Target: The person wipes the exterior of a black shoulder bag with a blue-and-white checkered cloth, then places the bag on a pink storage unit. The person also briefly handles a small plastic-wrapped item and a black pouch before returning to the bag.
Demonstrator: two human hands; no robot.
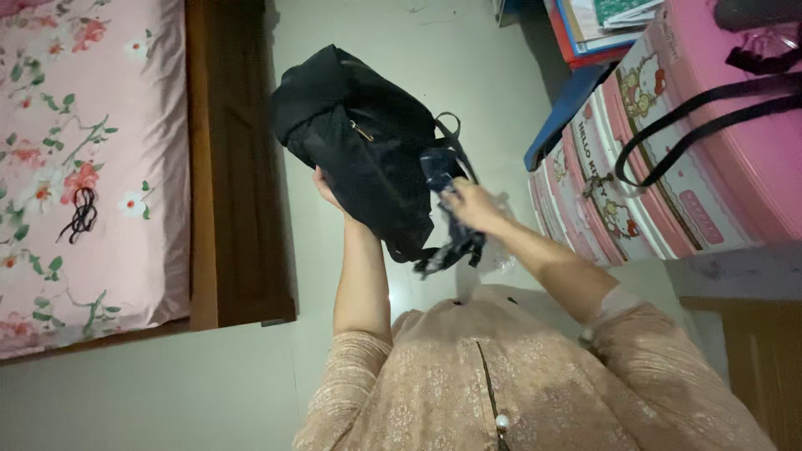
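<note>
My left hand (327, 190) is gripping the black fabric backpack (363, 146) from beneath at frame centre, while my right hand (473, 205) is clutching the dark patterned cloth (447, 209) hanging beside its lower right edge.

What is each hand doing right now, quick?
Left hand: holding up the black backpack from behind; fingers hidden.
Right hand: closed on a dark patterned cloth at the backpack's side.

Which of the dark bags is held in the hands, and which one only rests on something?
The black backpack is held up by the left hand and right hand. The other, with long black straps, rests on the pink case.
</note>
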